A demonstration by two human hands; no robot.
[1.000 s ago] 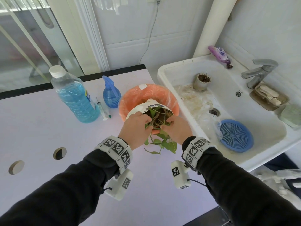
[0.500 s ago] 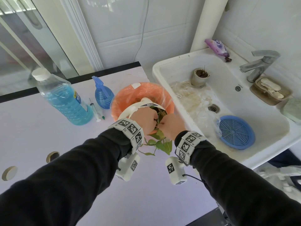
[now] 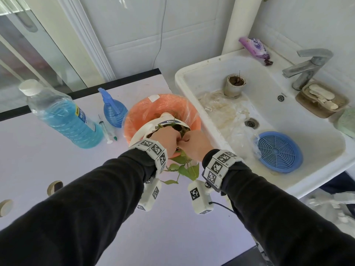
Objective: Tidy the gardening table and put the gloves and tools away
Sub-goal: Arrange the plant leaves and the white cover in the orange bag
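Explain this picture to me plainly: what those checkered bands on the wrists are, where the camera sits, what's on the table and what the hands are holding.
There is no machine here: a person works with two bare hands. The single view comes from a camera worn on the head, looking down. The checkered wristbands look like tracking markers.

The left hand and right hand are closed around a leafy plant in a white paper pot, tilted over an orange basin.

On the purple table stand a bottle of blue liquid and a blue spray bottle, with a syringe lying between them. To the right is a sink holding a small pot and a blue strainer.
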